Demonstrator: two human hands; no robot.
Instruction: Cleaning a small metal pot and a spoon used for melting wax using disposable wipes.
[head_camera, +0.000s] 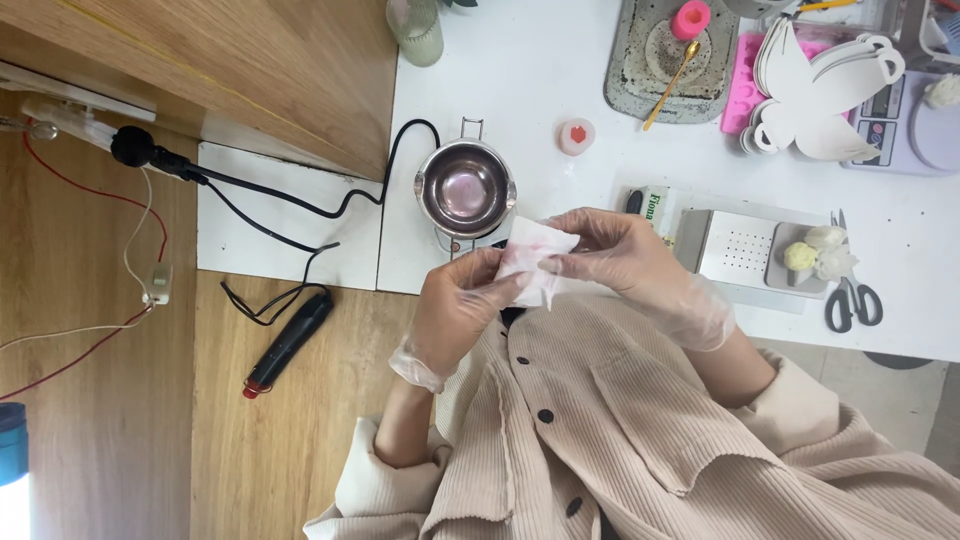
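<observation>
Both gloved hands (470, 305) (625, 255) pinch a seemingly pink-stained tissue (532, 257).

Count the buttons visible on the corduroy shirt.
3. One sits just below the left hand, one mid-chest, one near the bottom edge of the view. All are dark, on the beige corduroy shirt. Folds may hide more.

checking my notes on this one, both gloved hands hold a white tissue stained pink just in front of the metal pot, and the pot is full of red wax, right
Not quite. The head view shows the metal pot empty, its shiny bottom bare, not full of red wax. The rest holds: the gloved left hand and right hand hold a white tissue stained pink just in front of the pot.
</observation>
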